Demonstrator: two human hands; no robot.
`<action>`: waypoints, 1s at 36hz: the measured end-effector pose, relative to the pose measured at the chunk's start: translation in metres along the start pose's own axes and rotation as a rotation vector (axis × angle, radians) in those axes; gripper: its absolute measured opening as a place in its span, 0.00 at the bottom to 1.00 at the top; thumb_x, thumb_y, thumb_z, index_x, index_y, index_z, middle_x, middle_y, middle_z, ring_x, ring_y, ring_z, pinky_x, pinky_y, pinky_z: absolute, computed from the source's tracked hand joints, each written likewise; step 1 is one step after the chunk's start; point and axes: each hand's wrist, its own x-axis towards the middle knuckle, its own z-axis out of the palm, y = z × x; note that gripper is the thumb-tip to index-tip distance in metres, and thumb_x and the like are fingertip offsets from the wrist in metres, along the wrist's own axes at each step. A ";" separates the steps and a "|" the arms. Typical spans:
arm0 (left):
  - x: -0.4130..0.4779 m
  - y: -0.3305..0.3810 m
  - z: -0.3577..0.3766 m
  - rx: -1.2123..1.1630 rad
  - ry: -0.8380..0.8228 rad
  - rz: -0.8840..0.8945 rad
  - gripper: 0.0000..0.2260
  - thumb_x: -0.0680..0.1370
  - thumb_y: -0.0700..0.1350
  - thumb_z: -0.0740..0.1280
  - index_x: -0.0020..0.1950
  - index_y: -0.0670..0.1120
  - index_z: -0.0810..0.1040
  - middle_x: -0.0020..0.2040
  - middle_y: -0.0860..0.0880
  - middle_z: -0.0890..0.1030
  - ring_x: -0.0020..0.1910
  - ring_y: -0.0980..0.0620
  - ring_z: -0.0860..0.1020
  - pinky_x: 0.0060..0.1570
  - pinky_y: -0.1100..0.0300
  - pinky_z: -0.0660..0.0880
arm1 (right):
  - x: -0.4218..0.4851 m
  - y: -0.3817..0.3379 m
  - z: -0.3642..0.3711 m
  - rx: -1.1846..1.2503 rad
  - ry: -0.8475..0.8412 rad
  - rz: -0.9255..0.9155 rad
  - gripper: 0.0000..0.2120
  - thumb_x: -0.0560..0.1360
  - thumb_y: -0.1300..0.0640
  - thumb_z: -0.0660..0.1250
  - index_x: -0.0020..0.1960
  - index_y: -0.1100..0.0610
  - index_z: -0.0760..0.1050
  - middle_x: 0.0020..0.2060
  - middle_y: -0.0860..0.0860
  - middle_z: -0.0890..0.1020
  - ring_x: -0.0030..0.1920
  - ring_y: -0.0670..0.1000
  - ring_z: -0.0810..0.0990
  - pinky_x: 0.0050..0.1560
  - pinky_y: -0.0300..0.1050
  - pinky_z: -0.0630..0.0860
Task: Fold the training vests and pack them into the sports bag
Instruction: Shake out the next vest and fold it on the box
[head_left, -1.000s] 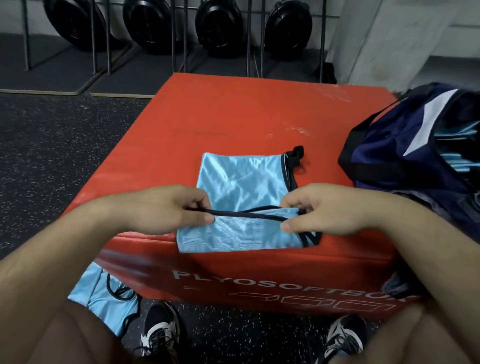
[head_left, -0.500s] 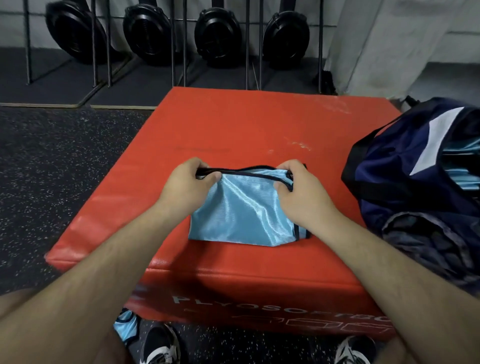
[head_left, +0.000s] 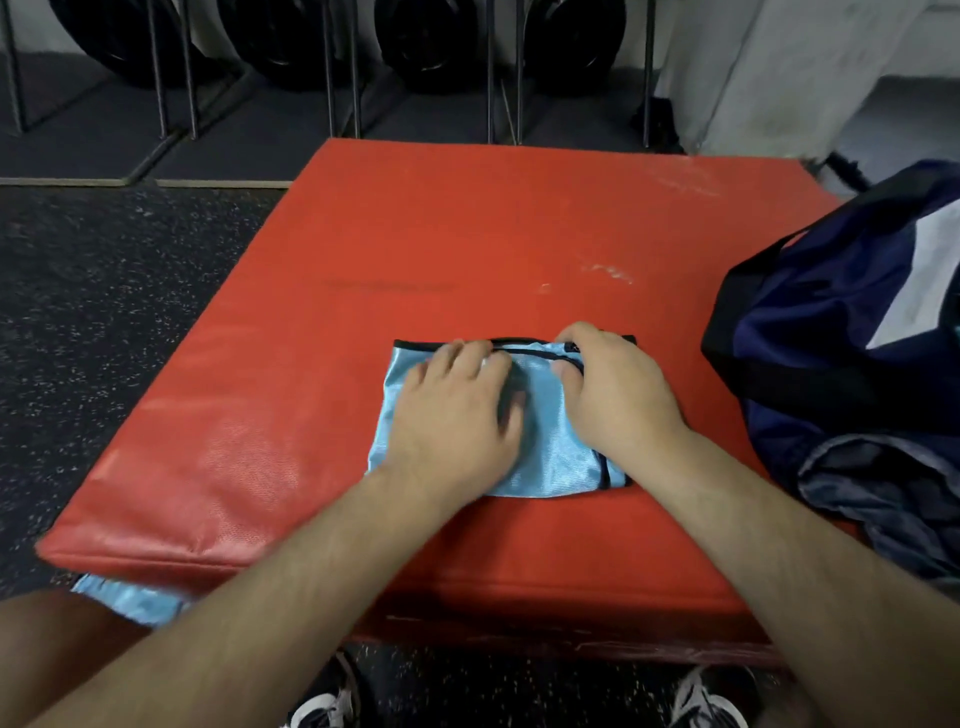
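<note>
A light-blue training vest (head_left: 558, 460) with black trim lies folded into a small rectangle on the red soft plyo box (head_left: 415, 244). My left hand (head_left: 457, 410) lies flat on its left half, fingers straight, pressing it down. On the vest's right half, my right hand (head_left: 618, 395) has curled fingers and thumb pinching the far black-trimmed edge. The navy sports bag (head_left: 831, 353) stands open on the box's right side, close to my right hand; its inside is mostly out of view.
Another light-blue vest (head_left: 130, 603) lies on my lap at the lower left, below the box's front edge. Dark speckled floor lies to the left. A rack of black weight plates (head_left: 431, 47) stands behind the box. My shoes (head_left: 711, 701) are below.
Both hands carried the near edge of the vest over to the far edge, halving it. My left hand then let go and flattened on the fabric; the right hand still pinches the edge.
</note>
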 end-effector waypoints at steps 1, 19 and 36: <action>-0.004 0.002 0.007 -0.002 -0.042 -0.006 0.22 0.77 0.57 0.55 0.62 0.47 0.77 0.65 0.48 0.77 0.66 0.42 0.73 0.62 0.46 0.71 | -0.001 -0.002 -0.001 -0.042 0.001 0.021 0.11 0.80 0.55 0.62 0.62 0.52 0.72 0.53 0.53 0.77 0.52 0.59 0.78 0.46 0.52 0.72; -0.006 -0.030 0.015 -0.058 -0.265 -0.240 0.27 0.83 0.59 0.44 0.81 0.54 0.46 0.81 0.55 0.44 0.79 0.57 0.40 0.76 0.55 0.37 | -0.011 0.021 0.021 -0.051 -0.180 0.182 0.29 0.84 0.43 0.44 0.82 0.53 0.46 0.81 0.46 0.47 0.80 0.48 0.44 0.79 0.47 0.41; -0.005 -0.010 0.011 -0.098 -0.240 -0.064 0.28 0.81 0.55 0.42 0.81 0.49 0.50 0.81 0.52 0.46 0.79 0.54 0.43 0.76 0.55 0.39 | -0.034 -0.026 0.033 -0.274 -0.119 -0.128 0.30 0.82 0.48 0.38 0.81 0.57 0.50 0.81 0.52 0.51 0.80 0.54 0.45 0.79 0.52 0.40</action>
